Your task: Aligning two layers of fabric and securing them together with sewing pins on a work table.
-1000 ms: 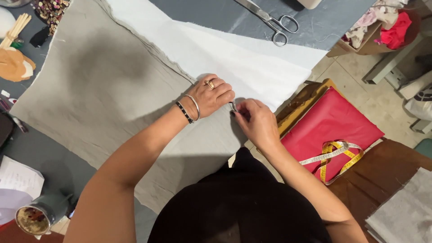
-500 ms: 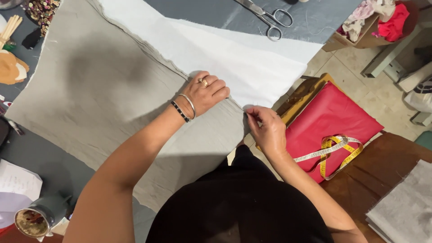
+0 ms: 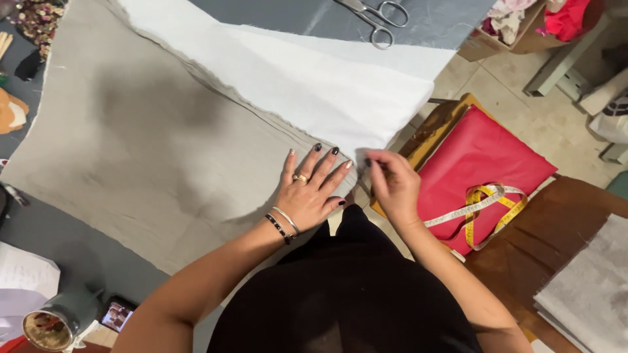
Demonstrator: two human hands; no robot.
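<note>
Left hand [image 3: 313, 189] lies flat, fingers [image 3: 315, 160] spread and released, palm pressing on the grey fabric [image 3: 150, 144] near its lower right corner, centre of the frame. Ring on one finger, bracelets [image 3: 282, 223] at the wrist. Right hand [image 3: 390, 183] just right of it, fingers [image 3: 374, 163] pinched together at the fabric's edge, where grey and white fabric [image 3: 314, 85] meet; whatever they grip is too small to tell, maybe only the cloth edge. The two hands are near each other, not touching.

Grey fabric covers most of the left and middle of the frame, spread on a dark grey table [image 3: 78, 261]. White fabric lies along its upper right edge, running from top centre down to the hands. Scissors [image 3: 369, 14] at top centre on the table, well apart from the hands. Right of the hands, off the table: red fabric [image 3: 484, 157] with a yellow measuring tape [image 3: 481, 209] on it. Box of cloth scraps [image 3: 523, 23] upper right. Cup [image 3: 49, 327] and papers [image 3: 23, 278] lower left. Folded grey cloth [image 3: 589, 291] lower right.
</note>
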